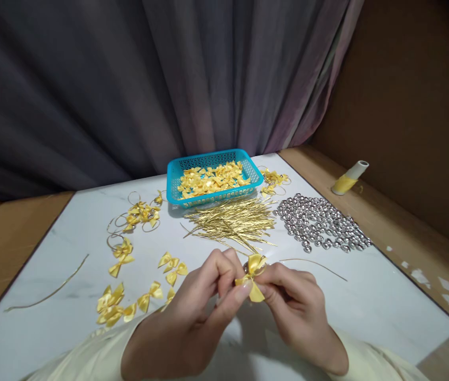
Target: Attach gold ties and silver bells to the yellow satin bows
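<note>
Between my two hands, above the front of the white table, is a yellow ribbon bow (255, 264). My left hand (208, 301) pinches its left side with thumb and fingers. The fingertips of my right hand (298, 301) are closed on its right side. A small silver bell-like piece shows partly behind the bow, mostly hidden by my fingers. A thin gold cord (319, 265) reaches out to the right behind my right hand. Just beyond my hands lies a pile of gold cords (234, 219). Loose yellow bows (110, 304) lie left of my left hand.
A blue plastic basket (173, 197) full of yellow bows stands at the back. Silver beads or bells (321, 222) are heaped at right. Bows with cord loops (140, 214) lie left; a single gold cord (55, 290) is farther left. A white tube with yellow wrapping (349, 179) stands beyond the table.
</note>
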Action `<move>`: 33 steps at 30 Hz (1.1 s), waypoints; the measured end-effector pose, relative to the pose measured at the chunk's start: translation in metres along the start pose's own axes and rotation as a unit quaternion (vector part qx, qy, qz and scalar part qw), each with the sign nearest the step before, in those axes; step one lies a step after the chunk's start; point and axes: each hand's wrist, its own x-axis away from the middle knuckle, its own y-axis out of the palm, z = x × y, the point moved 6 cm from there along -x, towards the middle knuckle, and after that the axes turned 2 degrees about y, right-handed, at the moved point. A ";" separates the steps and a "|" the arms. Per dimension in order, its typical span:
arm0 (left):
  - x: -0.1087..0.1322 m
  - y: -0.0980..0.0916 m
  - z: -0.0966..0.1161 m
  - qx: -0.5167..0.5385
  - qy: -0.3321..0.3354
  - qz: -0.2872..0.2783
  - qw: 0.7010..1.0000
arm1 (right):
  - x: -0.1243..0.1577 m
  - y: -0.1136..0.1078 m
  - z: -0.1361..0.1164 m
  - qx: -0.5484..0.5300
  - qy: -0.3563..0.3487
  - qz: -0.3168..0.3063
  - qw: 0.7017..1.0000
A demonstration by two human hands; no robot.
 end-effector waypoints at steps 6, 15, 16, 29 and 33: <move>0.000 -0.001 0.006 -0.072 0.033 -0.009 0.997 | 0.001 0.002 0.002 -0.016 0.007 -0.005 1.000; -0.001 -0.002 0.009 -0.058 0.046 0.000 0.997 | 0.000 0.000 -0.002 -0.010 -0.022 0.001 1.000; -0.001 -0.002 0.007 -0.035 0.035 0.003 0.999 | 0.000 0.000 -0.002 -0.008 -0.022 0.000 1.000; -0.007 -0.005 -0.001 0.153 -0.070 0.003 0.986 | 0.002 -0.002 0.001 0.012 -0.011 0.001 1.000; -0.009 -0.004 -0.001 0.161 -0.070 -0.003 0.984 | 0.004 -0.001 0.002 0.005 -0.006 -0.007 1.000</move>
